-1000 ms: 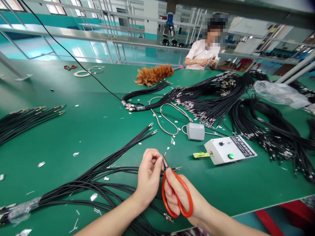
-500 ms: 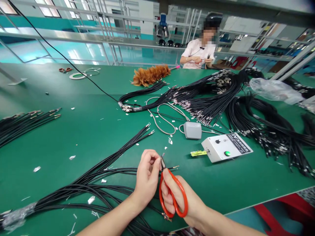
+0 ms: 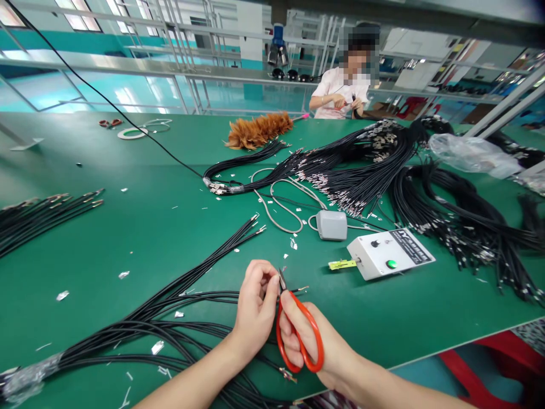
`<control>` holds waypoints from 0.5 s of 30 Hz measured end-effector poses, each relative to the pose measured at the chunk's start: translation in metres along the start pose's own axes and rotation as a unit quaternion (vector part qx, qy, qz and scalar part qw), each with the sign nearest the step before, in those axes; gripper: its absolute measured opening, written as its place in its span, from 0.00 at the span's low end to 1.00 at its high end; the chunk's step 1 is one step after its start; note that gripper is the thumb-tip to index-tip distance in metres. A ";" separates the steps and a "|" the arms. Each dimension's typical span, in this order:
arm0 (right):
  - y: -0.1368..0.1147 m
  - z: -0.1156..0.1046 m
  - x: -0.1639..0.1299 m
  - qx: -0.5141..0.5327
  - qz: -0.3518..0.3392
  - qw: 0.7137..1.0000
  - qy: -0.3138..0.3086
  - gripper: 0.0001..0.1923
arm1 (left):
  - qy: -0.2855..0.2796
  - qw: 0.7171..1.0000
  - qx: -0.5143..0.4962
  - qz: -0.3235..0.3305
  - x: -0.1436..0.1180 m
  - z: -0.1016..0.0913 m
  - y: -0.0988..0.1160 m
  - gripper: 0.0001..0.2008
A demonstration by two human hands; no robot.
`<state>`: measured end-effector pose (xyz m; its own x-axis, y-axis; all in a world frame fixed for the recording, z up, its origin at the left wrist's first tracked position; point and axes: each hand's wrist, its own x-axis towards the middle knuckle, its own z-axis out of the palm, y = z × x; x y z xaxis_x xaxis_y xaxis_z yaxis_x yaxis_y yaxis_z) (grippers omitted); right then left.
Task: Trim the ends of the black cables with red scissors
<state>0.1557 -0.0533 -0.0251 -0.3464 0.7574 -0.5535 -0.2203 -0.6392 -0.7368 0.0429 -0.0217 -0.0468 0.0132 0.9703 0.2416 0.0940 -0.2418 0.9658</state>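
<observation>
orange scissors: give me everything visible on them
The scissors have wide orange loop handles, glossy like plastic, and short dark metal blades. The right hand grips them, fingers through the loops, blades pointing up and away. The blade tips, nearly closed, meet a thin black wire pinched by the left hand, just above the green table.
</observation>
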 end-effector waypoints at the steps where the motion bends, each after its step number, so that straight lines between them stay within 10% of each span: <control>1: 0.000 0.000 0.000 0.001 -0.002 1.000 0.003 0.35 | -0.001 1.000 0.001 0.000 0.000 0.000 0.000 0.05; 15: -0.015 -0.016 -0.020 0.043 -0.086 0.995 -0.005 0.33 | -0.041 0.996 0.034 -0.076 0.016 -0.009 -0.001 0.09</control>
<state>0.1805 -0.0570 -0.0096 -0.3065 0.8553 -0.4177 -0.3546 -0.5098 -0.7838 0.0336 -0.0061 -0.0433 0.0755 0.9938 0.0816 0.1683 -0.0934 0.9813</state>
